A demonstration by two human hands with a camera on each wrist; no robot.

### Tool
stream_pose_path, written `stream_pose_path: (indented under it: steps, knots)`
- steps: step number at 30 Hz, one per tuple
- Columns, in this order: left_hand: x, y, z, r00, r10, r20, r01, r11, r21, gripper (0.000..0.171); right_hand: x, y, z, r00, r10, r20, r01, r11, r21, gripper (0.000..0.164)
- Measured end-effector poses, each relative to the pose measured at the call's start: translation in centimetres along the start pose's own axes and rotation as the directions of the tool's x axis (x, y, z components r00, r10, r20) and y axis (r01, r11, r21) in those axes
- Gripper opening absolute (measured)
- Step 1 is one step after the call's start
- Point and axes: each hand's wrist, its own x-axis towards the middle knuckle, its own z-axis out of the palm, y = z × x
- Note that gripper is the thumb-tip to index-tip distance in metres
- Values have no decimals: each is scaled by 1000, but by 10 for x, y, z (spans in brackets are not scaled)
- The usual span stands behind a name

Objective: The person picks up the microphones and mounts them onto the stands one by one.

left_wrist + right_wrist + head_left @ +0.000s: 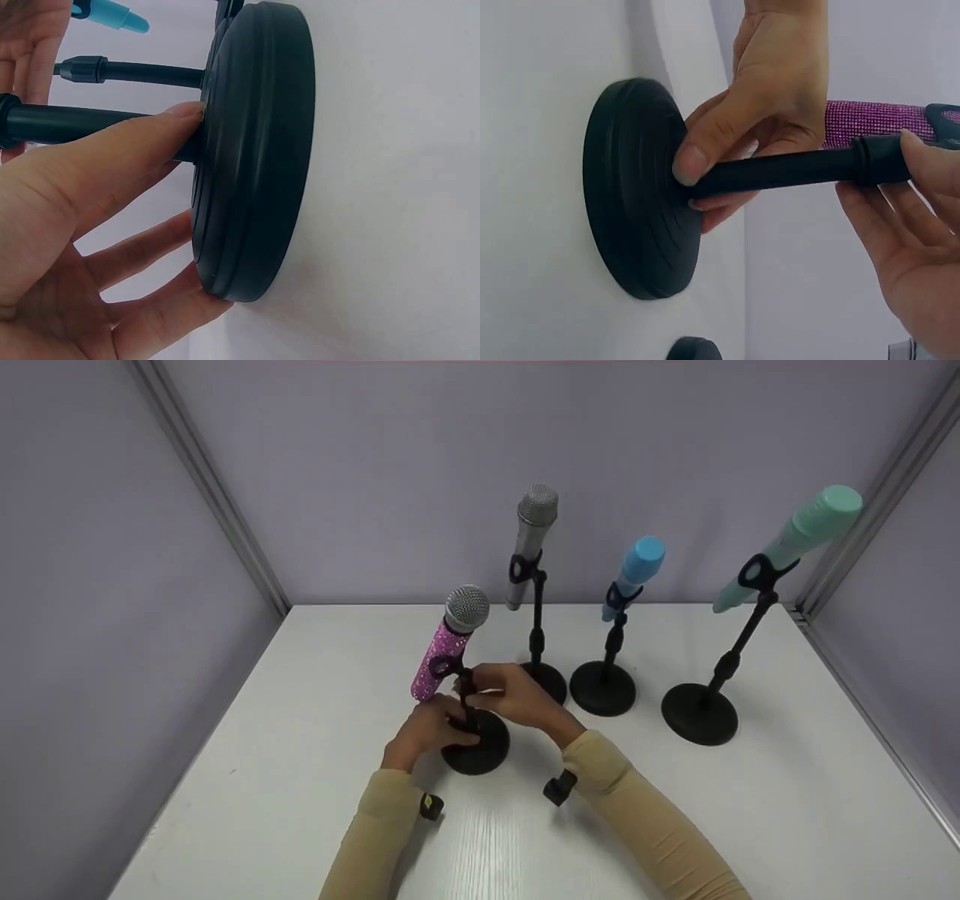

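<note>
A microphone with a glittery pink handle [442, 651] and silver mesh head sits tilted in the clip of a black desktop microphone stand [491, 746]. My left hand [429, 727] holds this stand low down, thumb and fingers about the foot of the pole; in the left wrist view, other fingers touch the rim of the round base [259, 157]. Higher up, my right hand [517, 697] pinches the pole's thicker collar [881, 160] between thumb and fingers, as the right wrist view shows. The base looks flat on the white table [315, 750].
Behind and to the right stand a silver microphone [531, 536], a blue microphone [637, 566] and a mint-green microphone [810, 529], each clipped on a black stand. Grey panels [390, 472] enclose the table at the back and sides.
</note>
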Motion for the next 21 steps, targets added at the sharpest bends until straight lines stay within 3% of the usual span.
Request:
stream_pose_path:
  steps: [7,15,21]
  knots:
    - [2,-3,1,1000,10,5,-10,1000,1,21,-3,2,7,998,15,-53,-11,997,74,24]
    - [-1,1,0,999,-40,4,40,999,6,27,-5,5,11,991,52,-121,-39,993,109,22]
    - [-1,2,0,999,-39,5,39,999,21,27,-4,7,15,978,54,-203,-26,990,139,23]
